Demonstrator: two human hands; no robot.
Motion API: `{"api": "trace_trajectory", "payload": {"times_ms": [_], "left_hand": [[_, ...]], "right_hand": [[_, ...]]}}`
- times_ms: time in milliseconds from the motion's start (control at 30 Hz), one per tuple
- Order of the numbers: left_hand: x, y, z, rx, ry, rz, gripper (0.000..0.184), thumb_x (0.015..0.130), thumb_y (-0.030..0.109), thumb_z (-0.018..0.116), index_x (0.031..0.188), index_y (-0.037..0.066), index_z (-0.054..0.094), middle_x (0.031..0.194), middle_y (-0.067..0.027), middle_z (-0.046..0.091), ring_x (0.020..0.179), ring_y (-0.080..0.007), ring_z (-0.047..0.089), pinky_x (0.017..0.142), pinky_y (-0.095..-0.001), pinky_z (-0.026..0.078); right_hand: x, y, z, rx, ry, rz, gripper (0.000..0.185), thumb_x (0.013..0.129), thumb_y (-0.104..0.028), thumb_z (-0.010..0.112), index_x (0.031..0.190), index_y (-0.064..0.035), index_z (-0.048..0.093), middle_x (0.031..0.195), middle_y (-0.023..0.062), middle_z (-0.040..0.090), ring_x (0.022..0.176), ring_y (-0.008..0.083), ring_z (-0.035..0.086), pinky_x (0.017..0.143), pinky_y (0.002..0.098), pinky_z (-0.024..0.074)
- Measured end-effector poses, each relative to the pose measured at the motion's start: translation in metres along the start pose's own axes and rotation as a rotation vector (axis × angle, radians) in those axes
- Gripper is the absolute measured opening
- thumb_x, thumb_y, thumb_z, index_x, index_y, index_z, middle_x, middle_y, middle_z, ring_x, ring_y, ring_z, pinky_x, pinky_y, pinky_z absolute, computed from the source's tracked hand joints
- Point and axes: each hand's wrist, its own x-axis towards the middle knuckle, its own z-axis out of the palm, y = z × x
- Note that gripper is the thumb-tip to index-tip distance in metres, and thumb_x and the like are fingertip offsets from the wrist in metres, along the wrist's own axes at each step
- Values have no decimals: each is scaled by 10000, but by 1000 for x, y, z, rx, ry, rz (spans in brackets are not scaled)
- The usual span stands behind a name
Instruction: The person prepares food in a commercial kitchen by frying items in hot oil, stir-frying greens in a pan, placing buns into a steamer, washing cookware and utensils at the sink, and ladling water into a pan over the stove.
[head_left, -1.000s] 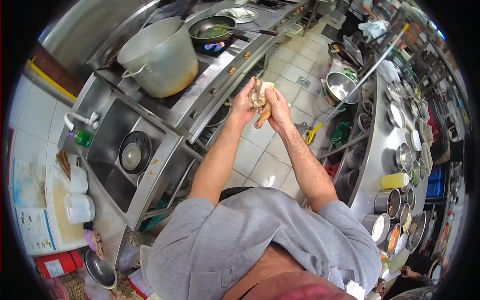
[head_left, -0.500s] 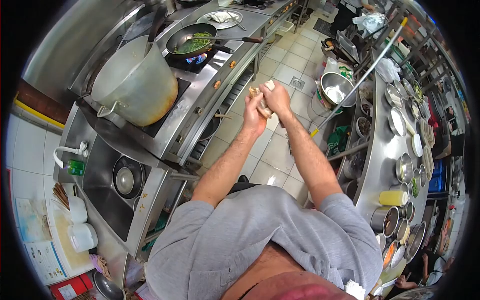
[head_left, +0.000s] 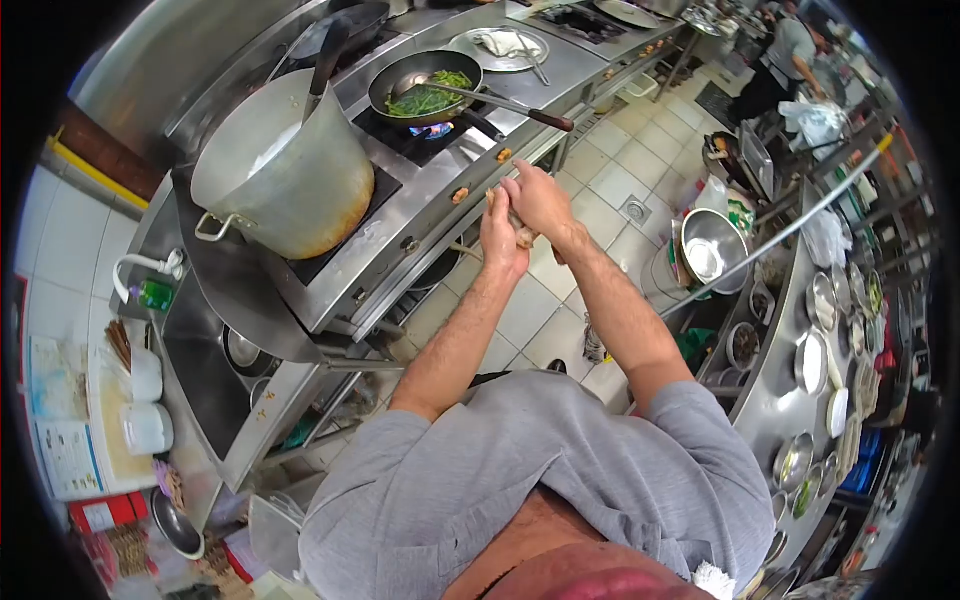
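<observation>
My left hand (head_left: 502, 240) and my right hand (head_left: 542, 206) are together in front of me, above the floor by the stove's front edge. Between them is a crumpled pale cloth (head_left: 524, 234), mostly covered by the fingers. The left hand is closed around it from below. Over the top lies the right hand, its fingers bent onto the cloth. Nearest to them on the stove is a dark frying pan (head_left: 388, 72) with green vegetables (head_left: 430, 98) in it, over a lit blue flame (head_left: 434, 130). A long-handled ladle (head_left: 510, 106) rests across the pan.
A large stock pot (head_left: 290, 170) stands on the burner at left, beside a sink (head_left: 195, 365). A metal plate (head_left: 530, 58) with a white cloth lies behind the pan. At right are a steel bowl (head_left: 728, 240), a long pole (head_left: 780, 232) and a counter with several bowls. A co-worker (head_left: 790, 60) stands far off.
The view has turned, so the stove and pan appear further right. My right hand has shifted over the left, covering more of the cloth. A co-worker's upper body has come into view.
</observation>
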Motion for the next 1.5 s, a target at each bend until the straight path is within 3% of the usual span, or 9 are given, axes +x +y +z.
{"api": "trace_trajectory", "payload": {"times_ms": [267, 333, 400, 467, 533, 633, 900, 1133, 1500], "left_hand": [[11, -7, 32, -184, 118, 274, 345, 905, 351, 427, 1063, 53, 502, 1016, -65, 577, 959, -214, 560, 835, -362, 457], [7, -15, 39, -250, 121, 272, 345, 908, 346, 422, 1069, 52, 502, 1021, -66, 577, 966, -218, 557, 847, -364, 450], [15, -27, 32, -162, 110, 364, 359, 902, 354, 429, 1080, 52, 505, 1040, -65, 575, 982, -216, 551, 867, -359, 436], [22, -28, 30, -53, 216, 441, 336, 897, 353, 438, 1039, 62, 528, 1009, -63, 588, 936, -208, 569, 840, -356, 453], [38, -18, 7, -138, 269, 315, 334, 868, 377, 465, 971, 71, 551, 955, -77, 604, 875, -214, 586, 792, -369, 476], [41, 11, -11, -379, 381, 238, 406, 813, 471, 445, 845, 78, 541, 819, -120, 586, 774, -304, 561, 727, -438, 467], [22, 42, 2, -266, 289, 295, 716, 828, 661, 255, 1180, 69, 449, 1157, -98, 496, 1075, -263, 456, 946, -434, 310], [4, 80, -70, -4, 185, 287, 672, 876, 558, 308, 1332, 64, 283, 1352, -85, 328, 1218, -275, 342, 1000, -450, 276], [-177, -4, -272, 142, 1286, 247, 638, 853, 430, 497, 1322, 51, 287, 1310, -135, 391, 1097, -288, 460, 876, -424, 382]], "right_hand": [[-16, 65, -4, 165, 263, -415, 367, 844, -147, 504, 1148, 32, 402, 1037, 148, 520, 858, 305, 572, 745, 385, 473], [-15, 68, -35, 1079, -473, 452, 370, 861, -145, 500, 1164, 41, 393, 1045, 127, 548, 893, 267, 569, 770, 333, 466], [-7, 75, -38, 959, -511, 436, 349, 870, -132, 494, 1162, 35, 399, 971, 97, 569, 829, 238, 572, 742, 320, 465], [0, 84, -14, 664, 5, -177, 359, 863, -172, 509, 1151, 14, 404, 803, 153, 595, 696, 335, 588, 644, 388, 470], [-12, 59, -27, 456, -141, -125, 367, 859, -120, 473, 1201, -18, 386, 907, 193, 576, 834, 384, 567, 700, 414, 461], [-13, 53, -6, 414, -202, -534, 490, 839, -70, 447, 1309, -110, 317, 1027, 210, 507, 988, 378, 486, 758, 434, 435], [39, 27, 1, 189, -419, -420, 493, 847, -125, 503, 1310, -85, 339, 951, 170, 548, 845, 362, 543, 727, 420, 444], [174, 6, -13, 393, -221, -566, 367, 836, -66, 498, 1193, 5, 456, 1053, 211, 556, 996, 340, 534, 834, 364, 422], [466, -136, 70, 229, -203, -885, 307, 856, -87, 436, 1160, -53, 409, 1022, 207, 560, 992, 346, 534, 833, 380, 407]]}}
